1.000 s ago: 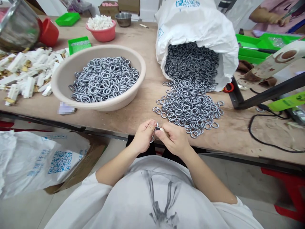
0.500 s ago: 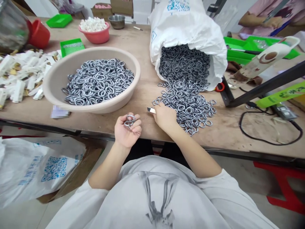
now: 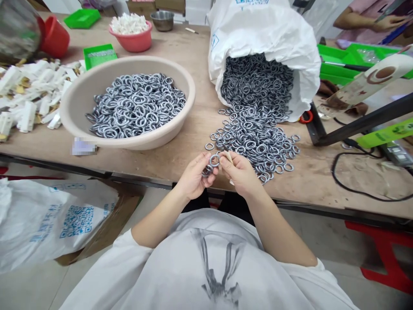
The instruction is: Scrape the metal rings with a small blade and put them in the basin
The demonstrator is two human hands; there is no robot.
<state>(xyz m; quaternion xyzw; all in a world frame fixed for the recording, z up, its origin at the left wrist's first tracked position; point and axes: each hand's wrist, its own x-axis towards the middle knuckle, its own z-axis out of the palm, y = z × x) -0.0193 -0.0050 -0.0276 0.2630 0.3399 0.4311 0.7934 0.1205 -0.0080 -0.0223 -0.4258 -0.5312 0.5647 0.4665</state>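
Observation:
My left hand [image 3: 195, 176] is closed on a few grey metal rings [image 3: 206, 171], partly covered by its fingers. One ring [image 3: 214, 160] stands up between the fingertips of both hands, its hole facing me. My right hand [image 3: 240, 173] meets the left one there and grips a slim pale tool with a dark tip [image 3: 228, 156], mostly hidden by the fingers. Just beyond the hands lies a loose ring pile [image 3: 248, 133], spilling from a white woven sack [image 3: 264, 30] on its side. Left of it, a beige basin [image 3: 129, 143] holds many more rings.
White plastic pieces [image 3: 29, 116] cover the table's left side. Behind the basin are a green tray [image 3: 100, 56], a red bowl [image 3: 132, 42] and a metal bowl [image 3: 162, 21]. At right stand a black metal bar [image 3: 364, 122] and a cable [image 3: 334, 172]. A co-worker's arm [image 3: 361, 21] shows far right.
My right hand has come away from the ring pile towards me, still with the slim tool. My left hand has moved right with its rings, and both hands now meet at one ring.

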